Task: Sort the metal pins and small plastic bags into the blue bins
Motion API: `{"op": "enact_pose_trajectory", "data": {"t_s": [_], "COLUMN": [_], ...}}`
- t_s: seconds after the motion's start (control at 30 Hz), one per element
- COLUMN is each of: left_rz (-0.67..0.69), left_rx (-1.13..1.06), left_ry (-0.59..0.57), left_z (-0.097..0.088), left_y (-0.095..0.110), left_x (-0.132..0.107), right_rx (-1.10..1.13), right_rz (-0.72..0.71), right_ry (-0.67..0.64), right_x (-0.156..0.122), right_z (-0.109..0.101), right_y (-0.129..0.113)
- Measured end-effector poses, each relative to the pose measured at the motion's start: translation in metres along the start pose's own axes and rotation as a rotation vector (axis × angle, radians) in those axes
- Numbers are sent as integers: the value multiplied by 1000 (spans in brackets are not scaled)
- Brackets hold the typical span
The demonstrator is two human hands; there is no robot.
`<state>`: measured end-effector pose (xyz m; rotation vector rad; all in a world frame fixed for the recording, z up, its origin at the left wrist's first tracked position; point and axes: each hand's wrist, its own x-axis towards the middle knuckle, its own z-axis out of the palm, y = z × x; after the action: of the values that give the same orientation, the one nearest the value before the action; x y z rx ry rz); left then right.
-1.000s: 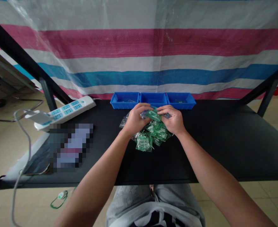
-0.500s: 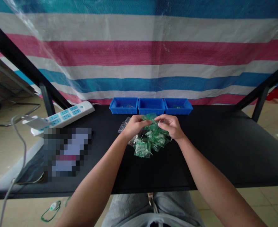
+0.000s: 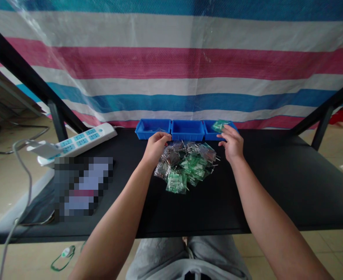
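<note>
My left hand [image 3: 156,147] is closed in a pinch at the front right corner of the left blue bin [image 3: 153,135]; what its fingers hold, if anything, cannot be made out. My right hand [image 3: 232,144] is at the right blue bin [image 3: 210,135], fingers apart. A green-tinted clear packet [image 3: 220,125] is over that bin, against or just beyond the fingertips, with the thumb away from it. Between my hands lies a pile of small plastic packets: green ones [image 3: 193,166] in front and clear ones with thin metal pieces [image 3: 171,155] behind.
A middle blue bin [image 3: 188,137] stands between the other two. To the left are a white power strip [image 3: 82,143] with a plug and grey cable, and a blurred-out flat object [image 3: 86,188]. Black frame bars [image 3: 323,116] rise at both sides before a striped sheet [image 3: 171,62].
Both hands have parted from over the pile, left hand towards the left bin, right hand to the right bin. A green packet has moved from the pile to above the right bin.
</note>
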<state>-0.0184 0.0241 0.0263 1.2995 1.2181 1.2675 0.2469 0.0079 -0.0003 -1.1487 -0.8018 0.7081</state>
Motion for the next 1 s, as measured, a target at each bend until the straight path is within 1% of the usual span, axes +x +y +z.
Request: {"op": "enact_pose_trajectory", "data": {"t_s": [0.1,0.2,0.27,0.37,0.43,0.47,0.5,0.6,0.63,0.67,0.7,0.77,0.87,1.0], "left_rz": [5,26,49,91,141,170,198,258,271,284,295,309,319,339], "left_rx": [-1,29,86,288,468,548,614,747,773,794,809,827,842,866], "left_ry": [18,21,13,2,-15,-29,-48,-109,-124,-135,-143,-152,-160,-175], "left_z": [-1,-3,-5,-7,-7,-7,-6,-2,-1,0,0,1,1,2], "left_y": [0,-4,-7,-10,-10,-9,-8,-5,-5,-5,-6,-7,-7,-8], "left_x": [1,4,5,5,2,0,-1,-6,-6,-7,-7,-7,-7,-7], "right_rx": [-72,-126,-150,-220,-304,-357,-415,-569,-593,-608,-618,-634,-654,-673], "right_rz": [7,-38,-77,-132,-193,-239,-296,-533,-605,-655,-686,-698,-682,-645], "right_ry": [62,112,110,56,-29,-100,-200,-590,-683,-748,-792,-838,-887,-917], "right_x": [2,4,4,0,-6,-11,-16,-29,-32,-35,-38,-41,-43,-42], "right_z": [-4,-4,-2,1,4,5,6,11,13,15,17,20,23,22], "right_y": [-2,0,3,7,6,4,2,-6,-8,-10,-11,-12,-12,-10]}}
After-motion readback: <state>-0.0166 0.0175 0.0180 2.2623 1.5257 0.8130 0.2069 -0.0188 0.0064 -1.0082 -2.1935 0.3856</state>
